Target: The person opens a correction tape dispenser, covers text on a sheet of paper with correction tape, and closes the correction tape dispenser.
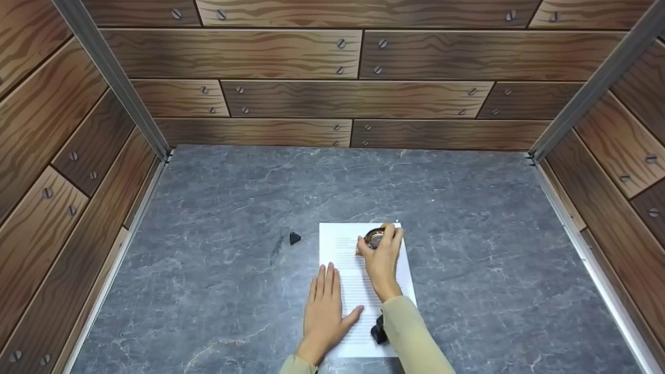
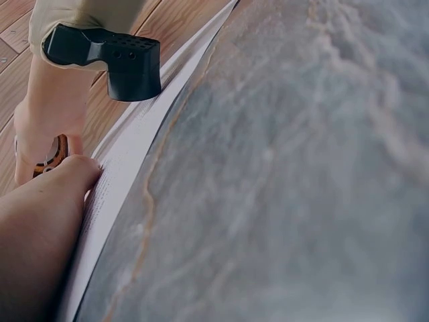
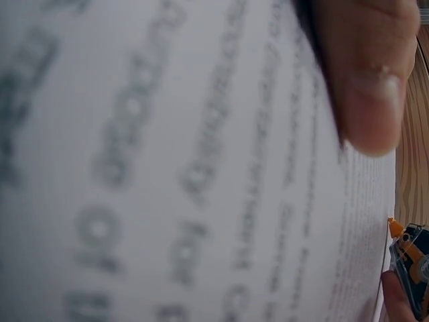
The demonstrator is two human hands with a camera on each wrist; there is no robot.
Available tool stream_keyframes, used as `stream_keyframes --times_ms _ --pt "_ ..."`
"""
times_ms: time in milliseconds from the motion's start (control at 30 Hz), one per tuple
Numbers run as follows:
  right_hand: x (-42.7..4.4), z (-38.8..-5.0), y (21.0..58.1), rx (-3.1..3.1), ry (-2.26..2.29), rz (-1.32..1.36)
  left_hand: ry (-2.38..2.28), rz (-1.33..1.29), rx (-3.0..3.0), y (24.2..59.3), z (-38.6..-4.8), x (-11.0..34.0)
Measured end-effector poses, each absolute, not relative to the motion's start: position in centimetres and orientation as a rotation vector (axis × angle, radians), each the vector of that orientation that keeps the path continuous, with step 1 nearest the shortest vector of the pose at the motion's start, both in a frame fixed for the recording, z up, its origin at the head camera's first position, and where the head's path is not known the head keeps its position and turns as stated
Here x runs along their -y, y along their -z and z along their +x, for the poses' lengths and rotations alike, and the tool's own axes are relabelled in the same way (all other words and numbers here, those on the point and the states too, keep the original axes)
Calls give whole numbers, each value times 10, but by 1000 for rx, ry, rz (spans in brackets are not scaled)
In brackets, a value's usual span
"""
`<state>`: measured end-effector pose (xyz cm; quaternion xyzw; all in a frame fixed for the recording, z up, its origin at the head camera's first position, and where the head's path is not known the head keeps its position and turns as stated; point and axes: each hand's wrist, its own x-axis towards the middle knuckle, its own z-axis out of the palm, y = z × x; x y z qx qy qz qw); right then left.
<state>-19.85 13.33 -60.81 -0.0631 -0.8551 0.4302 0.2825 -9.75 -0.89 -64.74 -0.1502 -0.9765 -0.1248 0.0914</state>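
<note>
A white printed sheet of paper [image 1: 358, 291] lies on the grey marbled surface. My left hand [image 1: 324, 317] rests flat on its left side, fingers straight and thumb spread. Near the sheet's top right, my right hand [image 1: 383, 257] grips a correction tape [image 1: 374, 238] between thumb and fingers. In the right wrist view the correction tape [image 3: 412, 258] shows a clear casing and an orange tip close to the paper. Its orange and dark edge [image 2: 57, 153] also appears in the left wrist view, partly hidden by fingers. The right wrist view has a large blurred fingertip over the print.
A small black angular piece [image 1: 295, 238] lies left of the sheet. The black wrist camera [image 1: 379, 331] on the right arm sits over the paper's lower right. Wood-patterned walls [image 1: 291, 98] with metal corner posts [image 1: 597, 78] enclose the surface at back and sides.
</note>
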Motion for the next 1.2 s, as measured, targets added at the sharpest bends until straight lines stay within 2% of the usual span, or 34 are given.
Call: stream_keyframes --times_ms 1200 --pt "-149 -197 608 2302 -1156 -197 372 -436 2899 647 -97 9"
